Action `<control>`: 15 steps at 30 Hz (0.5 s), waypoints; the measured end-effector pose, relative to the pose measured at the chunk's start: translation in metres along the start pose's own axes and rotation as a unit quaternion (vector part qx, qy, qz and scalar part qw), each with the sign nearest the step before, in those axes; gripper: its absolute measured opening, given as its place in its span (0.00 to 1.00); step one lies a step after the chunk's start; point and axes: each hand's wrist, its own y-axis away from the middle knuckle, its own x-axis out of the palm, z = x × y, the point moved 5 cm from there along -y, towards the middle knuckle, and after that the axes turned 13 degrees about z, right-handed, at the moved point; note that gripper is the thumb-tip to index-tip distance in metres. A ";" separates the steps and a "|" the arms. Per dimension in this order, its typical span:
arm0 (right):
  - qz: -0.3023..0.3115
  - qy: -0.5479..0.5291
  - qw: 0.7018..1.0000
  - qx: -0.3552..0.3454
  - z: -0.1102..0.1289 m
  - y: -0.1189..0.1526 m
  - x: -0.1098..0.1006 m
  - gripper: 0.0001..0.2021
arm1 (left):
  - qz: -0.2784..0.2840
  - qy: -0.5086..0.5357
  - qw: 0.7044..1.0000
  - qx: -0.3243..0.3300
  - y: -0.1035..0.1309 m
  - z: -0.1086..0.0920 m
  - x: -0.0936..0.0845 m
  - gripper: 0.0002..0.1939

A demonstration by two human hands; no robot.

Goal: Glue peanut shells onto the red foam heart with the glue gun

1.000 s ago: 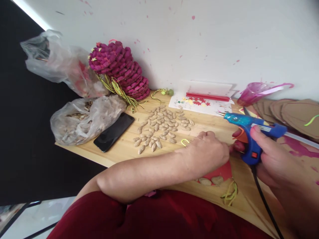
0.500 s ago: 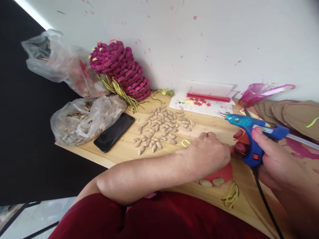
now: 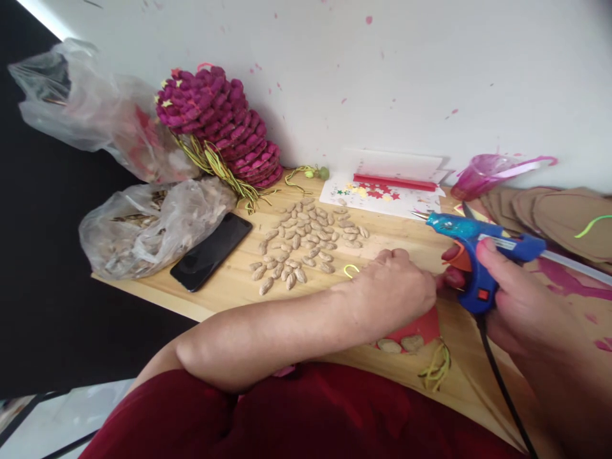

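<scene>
My right hand (image 3: 519, 296) is wrapped round a blue glue gun (image 3: 482, 271), its metal tip pointing left and a clear glue stick out of its back end. My left hand (image 3: 394, 287) is closed, knuckles up, over a red piece (image 3: 423, 325) on the table; its fingertips, and whatever they hold, are hidden. Peanut shells (image 3: 389, 345) sit along the near edge of this red piece, with a yellow-green yarn tassel (image 3: 436, 368) at its corner. A yellow loop of cord (image 3: 351, 271) shows beyond my left wrist. Loose peanuts (image 3: 306, 233) lie spread farther left.
A phone (image 3: 210, 252) lies beside a plastic bag of shells (image 3: 153, 233). Behind stand another plastic bag (image 3: 109, 121) and a magenta peanut-covered form (image 3: 224, 121). Paper stars (image 3: 377, 191), a pink-stained cup (image 3: 482, 175) and cardboard discs (image 3: 564, 220) line the back.
The whole view has shifted slightly, so things appear a little farther left. Both hands keep nearly the same pose, the glue gun still in my right hand.
</scene>
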 end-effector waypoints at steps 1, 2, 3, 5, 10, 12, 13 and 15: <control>-0.003 0.001 1.000 0.000 0.000 0.000 0.000 0.26 | -0.005 0.000 1.000 0.000 0.000 0.000 0.000 0.10; -0.005 0.002 1.000 -0.002 -0.001 -0.001 -0.001 0.26 | -0.010 0.001 1.000 -0.001 0.000 0.000 0.001 0.10; -0.007 0.003 1.000 -0.004 -0.001 -0.001 -0.001 0.26 | -0.015 0.002 1.000 -0.001 -0.001 -0.001 0.001 0.10; -0.011 0.004 1.000 -0.001 -0.001 -0.001 -0.002 0.27 | -0.019 0.005 1.000 -0.007 -0.002 -0.001 0.003 0.09; -0.015 -0.001 1.000 0.015 -0.003 -0.001 -0.004 0.25 | -0.023 0.001 1.000 0.000 -0.001 -0.001 0.001 0.09; -0.011 0.004 1.000 0.024 -0.005 -0.001 -0.006 0.22 | -0.022 0.000 1.000 0.002 0.000 -0.002 -0.001 0.10; -0.008 0.006 1.000 0.027 -0.006 -0.002 -0.007 0.20 | -0.016 0.002 1.000 -0.001 0.000 -0.002 -0.001 0.10; -0.004 0.004 1.000 0.030 -0.007 -0.002 -0.007 0.19 | -0.005 0.005 1.000 -0.007 0.000 -0.001 -0.001 0.10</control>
